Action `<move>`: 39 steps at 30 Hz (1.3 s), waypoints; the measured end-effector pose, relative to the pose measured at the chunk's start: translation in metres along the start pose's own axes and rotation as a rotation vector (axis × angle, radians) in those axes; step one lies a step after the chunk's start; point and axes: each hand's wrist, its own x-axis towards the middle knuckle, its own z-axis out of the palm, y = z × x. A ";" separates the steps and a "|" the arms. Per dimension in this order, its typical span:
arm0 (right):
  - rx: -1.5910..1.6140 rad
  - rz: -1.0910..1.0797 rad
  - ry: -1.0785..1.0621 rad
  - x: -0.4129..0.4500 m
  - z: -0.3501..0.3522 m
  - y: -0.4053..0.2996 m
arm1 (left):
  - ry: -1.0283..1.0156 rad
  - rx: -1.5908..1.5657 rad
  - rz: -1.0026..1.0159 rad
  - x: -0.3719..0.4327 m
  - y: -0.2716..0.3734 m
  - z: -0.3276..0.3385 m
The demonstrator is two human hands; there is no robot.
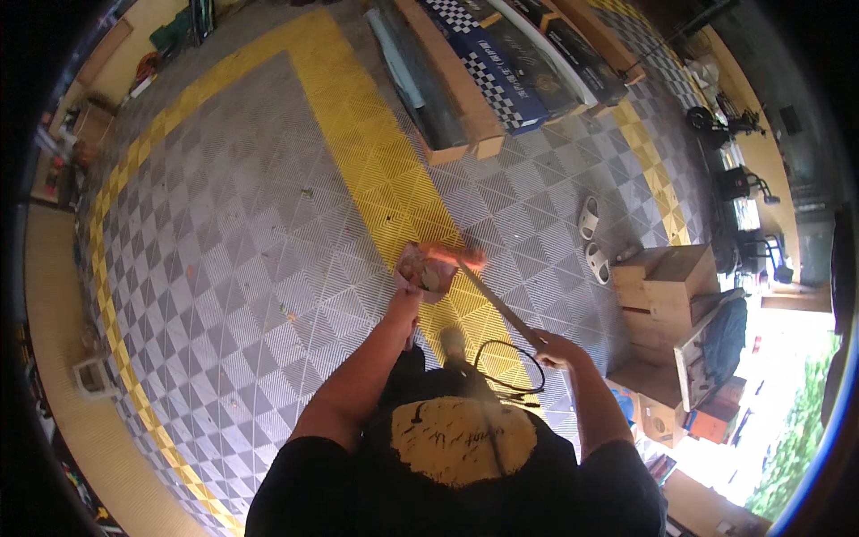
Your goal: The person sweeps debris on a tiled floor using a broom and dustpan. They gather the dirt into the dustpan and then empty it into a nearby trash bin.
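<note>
My left hand (405, 310) grips a pinkish dustpan (405, 268) in front of me, above the yellow floor stripe. Some debris shows inside the pan, too blurred to name. In my right hand (558, 350) is the wooden handle of a broom (500, 303), slanting up and to the left. The broom's orange-red head (456, 255) lies across the pan's far right edge, seeming to touch it. A black cable (478, 356) loops beside my right forearm and foot.
Long cardboard boxes (470, 144) lie on the tiled floor ahead. White slippers (589, 218) are to the right, near stacked cartons (671, 285). Small scraps (288, 313) dot the grey tiles (235, 221) on the left. A white stool-like frame (94, 378) stands by the left wall.
</note>
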 end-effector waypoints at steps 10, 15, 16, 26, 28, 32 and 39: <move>-0.316 -0.219 0.201 0.017 0.009 -0.087 | 0.136 -0.112 0.006 -0.033 0.014 -0.081; -0.550 -0.329 0.220 0.121 0.036 -0.162 | 0.210 -0.021 0.075 -0.022 0.025 -0.105; -0.580 -0.317 0.230 0.137 0.045 -0.166 | 0.214 -0.009 0.068 -0.013 0.024 -0.109; -0.346 -0.177 -0.057 0.077 0.038 -0.126 | 0.217 0.043 -0.037 0.017 0.049 -0.121; -0.172 -0.174 -0.013 0.063 0.029 -0.091 | 0.162 0.013 -0.025 0.000 0.055 -0.120; -0.058 -0.216 0.108 0.044 0.041 -0.074 | 0.212 0.202 -0.025 -0.010 0.043 -0.120; 0.129 -0.276 0.042 0.115 0.022 -0.011 | 0.202 0.348 0.016 -0.017 0.018 -0.106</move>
